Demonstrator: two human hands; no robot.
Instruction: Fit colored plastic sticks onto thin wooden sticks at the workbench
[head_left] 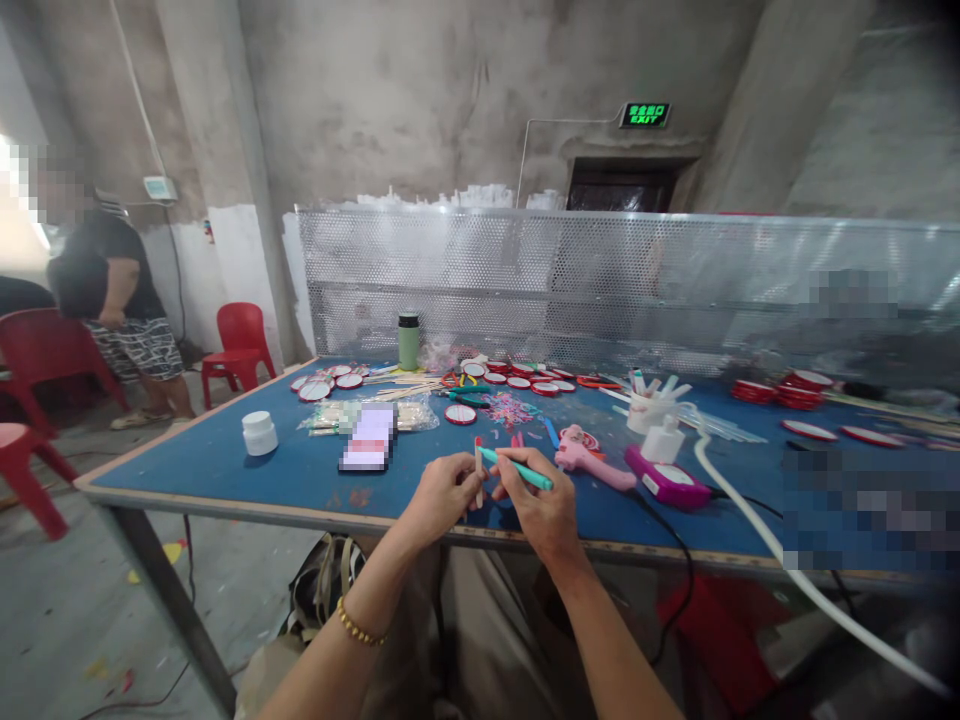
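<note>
**Pen to stick, at the table's near edge**

Left hand: closed around a pale flat stick, which stands upright with a red mark near its top. Right hand: pinching a teal pen, its tip pointing left and just at the stick. Both hands hover above the near edge of the blue table, close together, thumbs almost touching.

Judgement: you get a cleaner line if your right wrist rests against the left and the stick's flat face is turned square to the tip. Whether the tip touches the wood, I cannot tell.

Just beyond the right hand lie a pink glue gun and a purple box. Left of centre is a phone, and further left a white jar. Farther back are red-rimmed discs, a green bottle and a perforated metal screen. A person stands far left by a red chair.
</note>
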